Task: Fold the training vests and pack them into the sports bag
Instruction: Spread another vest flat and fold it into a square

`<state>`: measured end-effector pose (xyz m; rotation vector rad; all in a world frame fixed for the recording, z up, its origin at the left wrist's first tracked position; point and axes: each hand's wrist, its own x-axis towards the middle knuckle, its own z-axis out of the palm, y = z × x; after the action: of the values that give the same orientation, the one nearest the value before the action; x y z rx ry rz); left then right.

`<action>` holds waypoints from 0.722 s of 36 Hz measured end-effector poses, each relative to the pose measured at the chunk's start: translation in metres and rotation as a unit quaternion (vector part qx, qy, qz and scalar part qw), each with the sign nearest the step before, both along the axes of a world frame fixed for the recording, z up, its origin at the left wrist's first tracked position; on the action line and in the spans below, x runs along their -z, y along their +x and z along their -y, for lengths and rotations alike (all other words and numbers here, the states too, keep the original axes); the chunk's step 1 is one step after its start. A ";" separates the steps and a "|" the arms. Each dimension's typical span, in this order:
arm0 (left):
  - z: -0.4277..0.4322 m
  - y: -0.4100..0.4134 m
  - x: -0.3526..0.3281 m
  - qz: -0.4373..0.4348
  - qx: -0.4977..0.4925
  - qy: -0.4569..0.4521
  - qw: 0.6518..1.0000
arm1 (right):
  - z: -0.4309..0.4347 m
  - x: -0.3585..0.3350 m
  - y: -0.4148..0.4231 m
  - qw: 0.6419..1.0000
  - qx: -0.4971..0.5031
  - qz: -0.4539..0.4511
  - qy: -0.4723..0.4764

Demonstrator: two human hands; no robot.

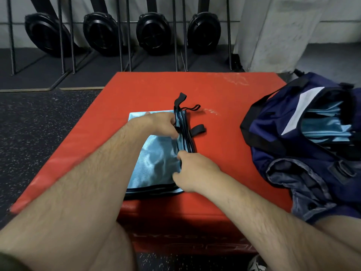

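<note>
A light blue training vest (154, 163) with black trim lies folded flat on the red padded box (224, 118). Its black straps stick out past the right edge of the fold. My left hand (160, 124) pinches the vest's bunched right edge near the far end. My right hand (192, 171) grips the same edge nearer to me, fingers curled on the fabric. A navy sports bag (304, 145) sits open on the box's right side. Folded light blue vests (324, 124) show inside its opening.
Black rowing machine flywheels (152, 34) stand in metal racks along the back wall. Dark speckled rubber floor (39, 124) surrounds the box. A pale concrete pillar (273, 32) rises at the back right. A shoe tip (256, 264) shows at the bottom edge.
</note>
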<state>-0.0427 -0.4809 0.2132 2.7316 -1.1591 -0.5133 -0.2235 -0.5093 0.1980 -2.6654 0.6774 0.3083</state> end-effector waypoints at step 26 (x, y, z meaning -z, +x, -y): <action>0.025 0.004 0.069 0.054 0.021 -0.034 0.998 | 0.001 0.052 0.000 0.992 -0.047 0.090 -0.082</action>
<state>-0.0387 -0.5057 0.1443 2.7119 -1.2369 -0.3289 -0.2232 -0.5106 0.1458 -2.8419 0.5440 0.0371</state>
